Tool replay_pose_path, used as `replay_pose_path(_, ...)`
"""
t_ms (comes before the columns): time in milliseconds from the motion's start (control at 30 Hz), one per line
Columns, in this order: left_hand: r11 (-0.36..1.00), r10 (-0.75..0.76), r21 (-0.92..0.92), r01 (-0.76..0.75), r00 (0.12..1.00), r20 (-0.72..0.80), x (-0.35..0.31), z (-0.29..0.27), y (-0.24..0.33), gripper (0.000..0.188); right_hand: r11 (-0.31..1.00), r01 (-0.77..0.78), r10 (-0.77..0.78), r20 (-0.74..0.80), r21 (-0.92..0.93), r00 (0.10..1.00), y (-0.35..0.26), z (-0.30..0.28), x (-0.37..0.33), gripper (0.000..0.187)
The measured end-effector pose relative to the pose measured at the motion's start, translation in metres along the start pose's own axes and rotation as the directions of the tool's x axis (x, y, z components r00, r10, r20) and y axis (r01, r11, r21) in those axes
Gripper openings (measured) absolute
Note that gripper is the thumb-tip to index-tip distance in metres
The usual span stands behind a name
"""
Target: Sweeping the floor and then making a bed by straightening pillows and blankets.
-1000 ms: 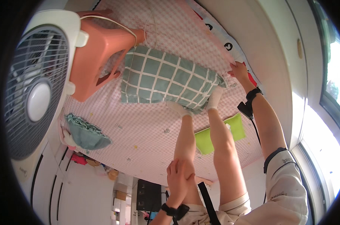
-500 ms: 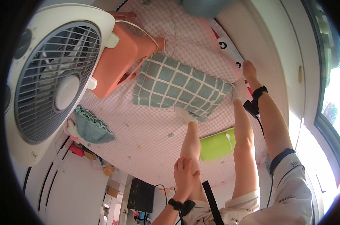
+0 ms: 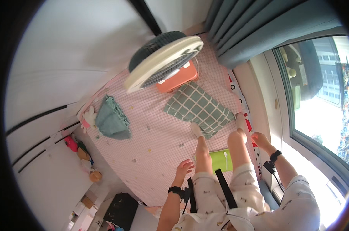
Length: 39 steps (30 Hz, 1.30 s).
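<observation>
My left hand (image 3: pixel 184 169) hovers over the pink checked bed beside my left leg, fingers apart and holding nothing. Level with my right knee, my right hand (image 3: pixel 263 141) is near the bed's window-side edge, its fingers loosely extended and also without an object. Each wrist wears a black band with a small device and cable. Between my legs lies a flat lime-green item (image 3: pixel 221 161) with a small white piece (image 3: pixel 226 154) on it. In front of my feet rests a green pillow (image 3: pixel 199 106) with white grid lines.
A cream box fan (image 3: pixel 164 63) stands on an orange stool (image 3: pixel 178 79) on the bed. Left of it lie a teal ruffled cloth (image 3: pixel 113 119) and a white plush toy (image 3: pixel 90 115). Grey curtains (image 3: pixel 266 30) and a window border the right; a black case (image 3: pixel 120 211) stands lower left.
My view has drawn back, so the fan looks smaller and farther off. My left hand has come off my left leg. My right hand has pulled back from beside my right foot to my knee.
</observation>
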<state>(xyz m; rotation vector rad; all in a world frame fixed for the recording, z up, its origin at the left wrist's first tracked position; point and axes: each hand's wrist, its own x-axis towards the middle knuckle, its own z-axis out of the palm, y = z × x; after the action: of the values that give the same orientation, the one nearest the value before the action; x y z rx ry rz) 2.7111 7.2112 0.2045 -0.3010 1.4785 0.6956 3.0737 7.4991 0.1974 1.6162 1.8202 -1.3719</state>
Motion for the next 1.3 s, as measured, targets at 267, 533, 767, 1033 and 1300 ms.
replay_pose_path(267, 0.987, -0.134, -0.136, 0.085, 0.904, -0.405, -0.072, -0.092, -0.047, 0.029, 0.983, -0.123, 0.128, -0.030, 0.138, 0.991, -0.059, -0.051, -0.099, 0.015)
replay_pose_path(533, 0.939, -0.037, -0.327, -0.107, 0.914, -0.404, -0.103, -0.078, -0.068, 0.026, 0.994, 0.087, -0.087, 0.009, -0.058, 0.996, -0.085, -0.108, -0.052, 0.019)
replay_pose_path(767, 0.891, -0.052, -0.442, -0.105, 0.943, -0.328, -0.112, -0.065, -0.070, 0.023, 0.980, 0.199, -0.198, -0.050, 0.007, 0.979, -0.185, -0.143, -0.038, 0.016)
replay_pose_path(1033, 0.874, -0.016, -0.454, -0.176, 0.922, -0.388, -0.128, -0.078, -0.100, 0.024, 0.997, 0.062, -0.060, 0.036, -0.042, 0.998, -0.143, -0.110, -0.043, 0.020)
replay_pose_path(1300, 0.878, -0.054, -0.452, -0.159, 0.904, -0.424, -0.152, -0.114, -0.147, 0.026, 0.986, -0.145, 0.153, 0.103, -0.078, 0.983, -0.109, -0.056, -0.115, 0.016)
